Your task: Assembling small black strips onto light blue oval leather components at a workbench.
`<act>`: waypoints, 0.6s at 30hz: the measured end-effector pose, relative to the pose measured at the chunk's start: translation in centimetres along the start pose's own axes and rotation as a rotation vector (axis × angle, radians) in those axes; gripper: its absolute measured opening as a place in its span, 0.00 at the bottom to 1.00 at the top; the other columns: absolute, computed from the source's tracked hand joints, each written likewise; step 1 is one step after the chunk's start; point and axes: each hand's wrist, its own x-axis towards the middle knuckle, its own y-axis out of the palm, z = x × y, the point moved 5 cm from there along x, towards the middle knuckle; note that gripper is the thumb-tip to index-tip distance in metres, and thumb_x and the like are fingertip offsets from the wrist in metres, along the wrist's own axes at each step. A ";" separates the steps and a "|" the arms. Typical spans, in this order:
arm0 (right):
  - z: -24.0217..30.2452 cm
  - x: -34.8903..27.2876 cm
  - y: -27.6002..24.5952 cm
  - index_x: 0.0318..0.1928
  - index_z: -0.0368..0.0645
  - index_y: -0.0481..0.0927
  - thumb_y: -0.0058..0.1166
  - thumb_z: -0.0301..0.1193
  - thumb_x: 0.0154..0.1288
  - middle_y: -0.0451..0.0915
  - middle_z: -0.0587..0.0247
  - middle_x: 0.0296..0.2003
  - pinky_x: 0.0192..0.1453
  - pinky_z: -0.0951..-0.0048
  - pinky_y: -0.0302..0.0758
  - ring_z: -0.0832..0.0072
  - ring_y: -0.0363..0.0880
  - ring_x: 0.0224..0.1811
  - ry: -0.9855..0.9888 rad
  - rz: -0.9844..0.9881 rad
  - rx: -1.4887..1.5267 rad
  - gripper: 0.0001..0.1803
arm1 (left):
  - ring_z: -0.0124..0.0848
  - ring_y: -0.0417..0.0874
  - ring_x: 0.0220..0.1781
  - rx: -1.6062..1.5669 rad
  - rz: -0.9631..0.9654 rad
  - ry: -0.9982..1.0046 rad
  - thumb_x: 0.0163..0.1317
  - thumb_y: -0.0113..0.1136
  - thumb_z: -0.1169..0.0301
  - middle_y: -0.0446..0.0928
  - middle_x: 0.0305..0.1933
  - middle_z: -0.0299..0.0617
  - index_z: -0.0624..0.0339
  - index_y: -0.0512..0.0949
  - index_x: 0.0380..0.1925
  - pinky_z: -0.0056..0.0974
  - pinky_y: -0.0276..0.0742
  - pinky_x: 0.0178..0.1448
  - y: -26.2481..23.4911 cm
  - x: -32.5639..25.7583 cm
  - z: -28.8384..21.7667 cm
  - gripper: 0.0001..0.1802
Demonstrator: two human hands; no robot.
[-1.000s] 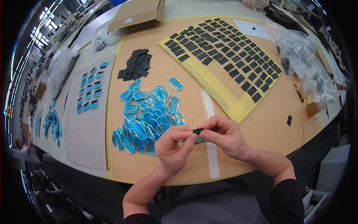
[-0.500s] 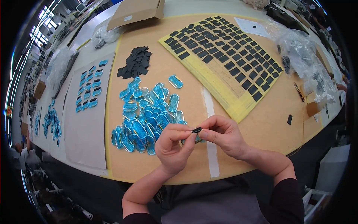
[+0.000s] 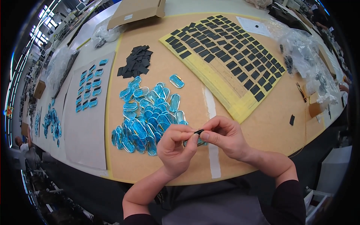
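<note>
I see a heap of glossy bright-blue oval plastic pieces (image 3: 150, 114) on the tan brown board tabletop (image 3: 255, 123). A yellow sheet (image 3: 225, 56) carries rows of matte black rectangular pads (image 3: 228, 41) in a grid pattern. A loose pile of black rectangular patches (image 3: 135, 64) is dark throughout. A pale grey mat (image 3: 88, 127) bears blue ovals in two columns. A white tape strip (image 3: 213, 150) crosses the tabletop.

Bright, even overhead light floods the table (image 3: 232, 123); shadows faint, centre sharp, fisheye bending edges into black corners.
</note>
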 end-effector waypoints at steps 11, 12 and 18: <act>0.2 0.2 0.0 0.43 0.37 0.78 0.57 0.23 0.67 0.81 0.66 0.39 0.50 0.80 0.77 0.84 0.79 0.43 0.005 0.011 -0.030 0.06 | 0.27 0.79 0.42 -0.112 -0.010 -0.070 0.56 0.60 0.89 0.76 0.42 0.46 0.66 0.74 0.35 0.28 0.75 0.45 -0.2 -0.1 0.2 0.10; 0.2 0.2 0.0 0.43 0.37 0.78 0.57 0.23 0.67 0.81 0.66 0.39 0.50 0.80 0.77 0.84 0.79 0.43 0.006 0.011 -0.031 0.06 | 0.27 0.79 0.42 -0.122 -0.011 -0.077 0.56 0.60 0.89 0.76 0.42 0.46 0.66 0.74 0.35 0.28 0.75 0.45 -0.2 -0.1 0.3 0.10; 0.4 0.2 0.0 0.43 0.37 0.78 0.58 0.23 0.66 0.81 0.67 0.39 0.49 0.80 0.76 0.84 0.79 0.43 0.013 0.018 -0.037 0.06 | 0.27 0.78 0.41 -0.142 -0.007 -0.089 0.57 0.60 0.89 0.76 0.42 0.45 0.66 0.75 0.35 0.28 0.74 0.44 -0.1 -0.1 0.3 0.09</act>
